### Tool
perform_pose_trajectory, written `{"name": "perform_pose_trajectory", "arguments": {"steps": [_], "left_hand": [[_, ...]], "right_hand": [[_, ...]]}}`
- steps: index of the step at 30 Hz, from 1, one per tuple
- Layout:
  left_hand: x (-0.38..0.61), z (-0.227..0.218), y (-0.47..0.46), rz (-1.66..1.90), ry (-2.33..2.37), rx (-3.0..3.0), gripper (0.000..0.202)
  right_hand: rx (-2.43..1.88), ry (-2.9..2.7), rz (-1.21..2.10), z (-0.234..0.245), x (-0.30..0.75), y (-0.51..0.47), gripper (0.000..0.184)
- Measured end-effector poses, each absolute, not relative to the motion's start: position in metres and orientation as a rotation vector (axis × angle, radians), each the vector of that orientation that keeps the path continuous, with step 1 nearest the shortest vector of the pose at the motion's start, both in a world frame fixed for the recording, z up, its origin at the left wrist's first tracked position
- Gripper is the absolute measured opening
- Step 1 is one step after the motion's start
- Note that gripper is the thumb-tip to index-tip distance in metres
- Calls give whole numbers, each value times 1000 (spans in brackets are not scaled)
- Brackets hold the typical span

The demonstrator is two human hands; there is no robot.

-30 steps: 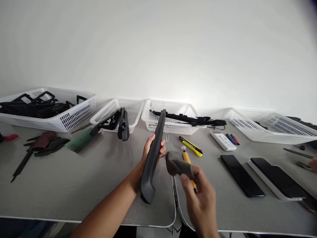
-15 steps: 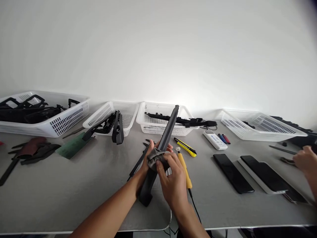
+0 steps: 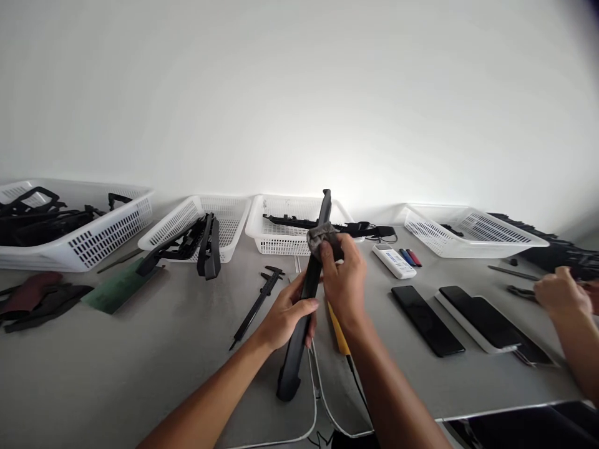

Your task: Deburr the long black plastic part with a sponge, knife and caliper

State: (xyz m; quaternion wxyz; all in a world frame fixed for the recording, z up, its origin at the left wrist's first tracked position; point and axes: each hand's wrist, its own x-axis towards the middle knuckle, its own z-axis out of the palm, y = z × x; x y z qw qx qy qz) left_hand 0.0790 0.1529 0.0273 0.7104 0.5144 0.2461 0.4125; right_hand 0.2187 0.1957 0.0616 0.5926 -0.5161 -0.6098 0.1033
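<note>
A long black plastic trim strip (image 3: pixel 296 352) is held tilted over the table, its far end pointing at the wall. My left hand (image 3: pixel 286 312) is wrapped round its middle, thumb across the top. Higher up the strip, my right hand (image 3: pixel 345 268) pinches a crumpled grey cloth (image 3: pixel 321 238) against its surface. Left of my left hand lies a black caliper (image 3: pixel 259 305). Partly covered by my right arm is a yellow-handled tool (image 3: pixel 339 333) with a black cord.
White baskets of black parts stand along the wall, among them the middle basket (image 3: pixel 299 246) and the right basket (image 3: pixel 472 243). A green sheet (image 3: pixel 119 290) lies left. Phones (image 3: pixel 427 319), markers and a white device (image 3: pixel 394 260) lie right. Another person's hand (image 3: pixel 564 296) is at far right.
My right hand has slid the cloth up the strip towards its far end. My left hand now shows its thumb over the strip's middle. The view has shifted slightly right.
</note>
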Motion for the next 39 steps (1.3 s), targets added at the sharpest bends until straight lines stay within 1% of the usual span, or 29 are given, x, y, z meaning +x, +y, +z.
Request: {"name": "perform_pose_trajectory", "arguments": {"steps": [5, 8, 11, 13, 16, 19, 21, 25, 29, 32, 39], "left_hand": [[84, 32, 145, 870, 467, 1130, 54], [86, 30, 144, 852, 420, 1106, 41], [86, 27, 146, 859, 374, 1046, 27], [86, 26, 151, 898, 381, 992, 24], [85, 25, 158, 1042, 487, 938, 32], [83, 26, 163, 1144, 590, 931, 48], [82, 27, 163, 1165, 627, 951, 62], [81, 21, 162, 1182, 676, 1073, 75], [78, 14, 165, 1084, 704, 1157, 88], [74, 10, 171, 1046, 692, 1134, 83], [72, 3, 179, 1007, 632, 1056, 56]], "right_hand": [[-1146, -1277, 180, 96, 241, 236, 18], [-1120, -1193, 206, 110, 251, 254, 19], [-1058, -1135, 380, 115, 254, 261, 19], [-1014, -1112, 531, 114, 253, 261, 19], [-970, -1120, 622, 110, 246, 255, 20], [-911, -1175, 685, 101, 235, 249, 21], [-885, -1190, 762, 90, 226, 245, 24], [-882, -1107, 883, 64, 211, 234, 28], [-907, -953, 1069, 42, 212, 225, 32], [-926, -915, 1187, 33, 216, 221, 37], [-985, -1084, 1178, 29, 212, 208, 33]]}}
